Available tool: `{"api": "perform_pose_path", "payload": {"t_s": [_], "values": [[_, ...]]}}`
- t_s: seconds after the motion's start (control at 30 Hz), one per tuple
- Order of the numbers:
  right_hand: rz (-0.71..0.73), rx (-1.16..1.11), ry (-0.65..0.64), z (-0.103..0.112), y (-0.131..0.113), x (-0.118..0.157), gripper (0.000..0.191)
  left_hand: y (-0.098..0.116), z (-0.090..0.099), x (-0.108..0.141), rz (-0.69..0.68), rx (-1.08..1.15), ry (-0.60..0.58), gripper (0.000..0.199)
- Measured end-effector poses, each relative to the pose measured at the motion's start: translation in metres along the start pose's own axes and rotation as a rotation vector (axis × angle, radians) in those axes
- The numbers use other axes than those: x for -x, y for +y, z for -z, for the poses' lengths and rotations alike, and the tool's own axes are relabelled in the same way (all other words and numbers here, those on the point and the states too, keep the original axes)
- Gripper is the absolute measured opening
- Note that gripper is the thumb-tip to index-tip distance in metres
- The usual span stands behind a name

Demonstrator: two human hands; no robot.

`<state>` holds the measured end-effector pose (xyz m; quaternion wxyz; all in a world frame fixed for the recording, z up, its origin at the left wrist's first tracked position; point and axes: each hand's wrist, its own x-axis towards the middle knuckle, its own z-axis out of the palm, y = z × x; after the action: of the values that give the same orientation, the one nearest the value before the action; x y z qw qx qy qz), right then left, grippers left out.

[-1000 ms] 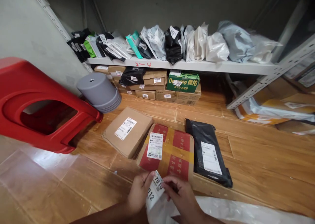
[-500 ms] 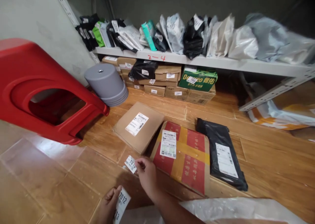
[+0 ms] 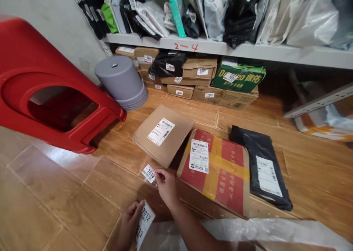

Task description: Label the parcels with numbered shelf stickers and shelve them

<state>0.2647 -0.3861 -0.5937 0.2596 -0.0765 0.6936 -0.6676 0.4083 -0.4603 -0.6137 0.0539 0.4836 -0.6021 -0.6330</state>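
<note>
Between the thumb and fingers of my right hand point(image 3: 166, 186) is a small white number label point(image 3: 149, 173) printed 7010, held by its right edge. Lower down, my left hand point(image 3: 130, 218) grips a sheet of number labels point(image 3: 145, 221) showing 7012 and part of another number. Just beyond the right hand lies a flat brown cardboard box point(image 3: 176, 128) with a shipping label. A red and brown box point(image 3: 228, 185) with yellow tape is right of that hand. Farther right, a black plastic parcel point(image 3: 249, 142) bears a white shipping label.
A red plastic stool point(image 3: 66, 71) stands tilted at the left, by grey stacked stools point(image 3: 118, 82). Bagged parcels line the shelf point(image 3: 165, 42) ahead. Numbered boxes, including a green box point(image 3: 245, 78), are stacked beneath. Translucent plastic sheeting point(image 3: 275, 229) lies along the near edge.
The view has shifted closer and lower, so the shelf sits higher and the boxes farther right. Both hands keep hold of their labels, with little change in pose.
</note>
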Motion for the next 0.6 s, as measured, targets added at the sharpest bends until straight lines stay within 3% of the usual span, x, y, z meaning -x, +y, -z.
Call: {"api": "perform_pose_path", "payload": {"t_s": [0.2,0.3,0.4,0.5,0.6], "values": [[0.042,0.047,-0.002,-0.004,0.008,0.001,0.026,0.017,0.011,-0.017,-0.295,-0.046,0.017,0.045],[0.041,0.078,0.000,-0.005,0.011,0.000,0.025,0.030,0.015,-0.028,-0.389,-0.078,-0.138,0.051],[0.047,0.098,0.025,-0.005,0.015,-0.002,0.024,0.036,0.018,-0.037,-0.509,-0.308,-0.238,0.043],[0.040,0.115,0.051,-0.006,0.017,-0.002,0.025,0.039,0.016,-0.042,-0.576,-0.618,-0.203,0.040],[0.089,0.164,0.128,-0.012,0.017,0.003,0.028,0.046,0.008,-0.046,-0.534,-0.876,-0.141,0.043]]}}
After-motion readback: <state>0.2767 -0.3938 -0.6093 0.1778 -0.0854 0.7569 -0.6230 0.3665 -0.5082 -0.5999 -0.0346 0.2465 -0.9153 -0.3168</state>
